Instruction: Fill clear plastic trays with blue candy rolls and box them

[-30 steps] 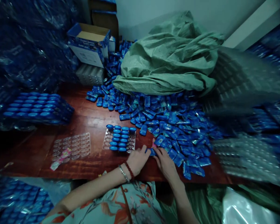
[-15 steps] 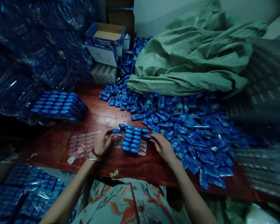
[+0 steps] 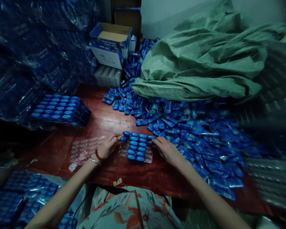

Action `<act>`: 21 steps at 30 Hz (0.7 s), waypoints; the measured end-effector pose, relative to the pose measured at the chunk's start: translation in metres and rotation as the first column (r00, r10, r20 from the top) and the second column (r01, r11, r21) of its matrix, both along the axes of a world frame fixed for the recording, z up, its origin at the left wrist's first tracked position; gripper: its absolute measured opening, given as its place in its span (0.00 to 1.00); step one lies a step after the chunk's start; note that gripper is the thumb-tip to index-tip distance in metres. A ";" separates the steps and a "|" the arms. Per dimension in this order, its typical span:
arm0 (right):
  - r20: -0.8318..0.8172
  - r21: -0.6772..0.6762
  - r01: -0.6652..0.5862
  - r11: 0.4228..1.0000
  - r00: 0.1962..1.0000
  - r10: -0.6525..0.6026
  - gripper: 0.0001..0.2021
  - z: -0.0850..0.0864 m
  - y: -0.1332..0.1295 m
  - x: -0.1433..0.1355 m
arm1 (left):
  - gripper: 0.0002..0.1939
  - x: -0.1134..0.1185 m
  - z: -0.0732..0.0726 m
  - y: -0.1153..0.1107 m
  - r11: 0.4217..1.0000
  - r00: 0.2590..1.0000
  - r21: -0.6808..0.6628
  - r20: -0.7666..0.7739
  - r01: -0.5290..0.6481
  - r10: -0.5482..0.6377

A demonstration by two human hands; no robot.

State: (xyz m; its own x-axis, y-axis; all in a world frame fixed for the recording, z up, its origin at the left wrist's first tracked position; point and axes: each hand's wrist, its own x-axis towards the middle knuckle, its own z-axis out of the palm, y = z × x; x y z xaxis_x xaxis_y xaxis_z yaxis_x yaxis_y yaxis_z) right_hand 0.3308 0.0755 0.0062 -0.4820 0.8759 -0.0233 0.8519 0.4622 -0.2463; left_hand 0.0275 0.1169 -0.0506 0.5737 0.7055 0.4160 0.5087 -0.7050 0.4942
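Observation:
A clear plastic tray (image 3: 148,156) lies on the red-brown table, its middle filled with two columns of blue packs (image 3: 136,148). At the tray's back left corner, my left hand (image 3: 109,145) has its fingers closed on a blue pack (image 3: 124,138). On the opposite side, my right hand (image 3: 165,148) pinches at a blue pack (image 3: 150,137) in the tray's back right part. Left of the tray lies another clear tray (image 3: 87,148) with a pink item on it.
Loose blue packs (image 3: 190,136) are heaped at the right, partly under a green sheet (image 3: 200,63). A block of stacked blue packs (image 3: 59,108) stands at the left. Behind are an open box (image 3: 109,47) and nested clear trays (image 3: 108,75). Wrapped blue stacks (image 3: 38,57) rise at the far left.
Both hands have come closer to the middle tray, the packs at their fingertips now against its back corners. The whole view has shifted slightly.

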 end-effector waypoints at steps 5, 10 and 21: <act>-0.265 0.018 0.100 0.995 0.960 -0.092 0.14 -0.011 -0.011 0.005 | 0.17 -0.002 -0.002 -0.001 0.999 0.995 -0.013 -0.091 0.039 -0.040; -0.008 0.043 -0.044 0.998 0.999 0.045 0.15 0.003 -0.006 -0.003 | 0.16 0.006 0.016 0.007 0.988 0.955 0.013 -0.261 0.151 -0.143; 0.335 -0.055 0.005 0.998 0.942 0.014 0.12 0.018 0.008 -0.043 | 0.19 0.017 0.009 -0.006 0.996 0.964 0.085 -0.267 0.007 0.016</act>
